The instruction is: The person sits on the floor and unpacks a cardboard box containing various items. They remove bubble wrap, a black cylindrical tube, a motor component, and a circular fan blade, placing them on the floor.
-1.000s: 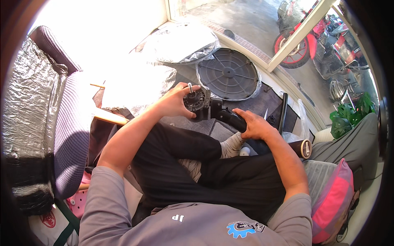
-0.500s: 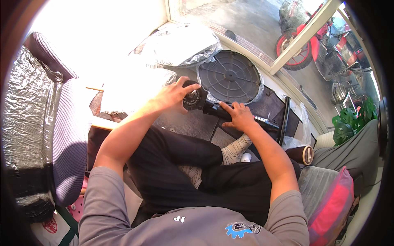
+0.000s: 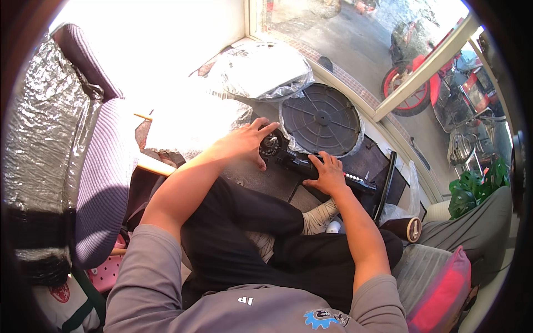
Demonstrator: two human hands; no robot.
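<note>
A long black appliance part [image 3: 300, 161], which looks like the body of a stand fan, lies on the dark floor before my crossed legs. Its far left end is a round head [image 3: 270, 145] with a metal piece in the middle; a row of small silvery buttons [image 3: 355, 178] runs along its right end. My left hand [image 3: 249, 143] is curved around the head's left side, thumb low and fingers above. Over the body's middle is my right hand [image 3: 327, 173], thumb and fingertips on its two sides. The undersides of both grips are hidden.
Behind lies a round black ribbed disc [image 3: 322, 117] in clear plastic, with another plastic-wrapped round piece [image 3: 261, 69] beside it. A black tube [image 3: 387, 188] and a brown cylinder [image 3: 408, 228] are at right. Purple ribbed cushioning [image 3: 105, 183] stands left; a glazed door frame [image 3: 383, 111] borders the right.
The view has shifted, so the scene sits slightly lower and to the right. My left fingers have loosened a little around the round head. My right hand stays on the body.
</note>
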